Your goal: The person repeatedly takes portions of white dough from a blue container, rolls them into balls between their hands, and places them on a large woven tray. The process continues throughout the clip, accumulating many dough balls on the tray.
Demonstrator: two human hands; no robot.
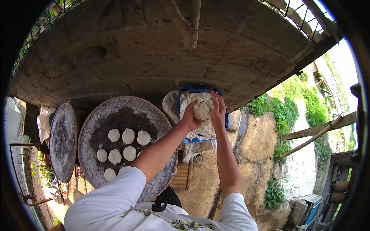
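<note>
Between my two hands is a rounded lump of white, crumbly dough [202, 110]. My left hand [190, 117] cups its left side, and my right hand [219, 109] presses against its right side with the fingers pointing away from me. Under and around them, a blue tub [226, 121] lined with clear plastic holds a heap of the same loose white dough [188, 98]. To the left, a round woven tray [160, 127] carries several flattened white dough balls [128, 136]; my left forearm hides part of the tray.
A second round woven tray [63, 142] leans at the far left, beside a hanging white cloth bag [46, 122]. Beyond the tub rises a brown block wall [146, 65] with a forked wooden post [189, 30]. Slatted bamboo [180, 175] shows below the tub. Wooden poles [320, 133] cross at right.
</note>
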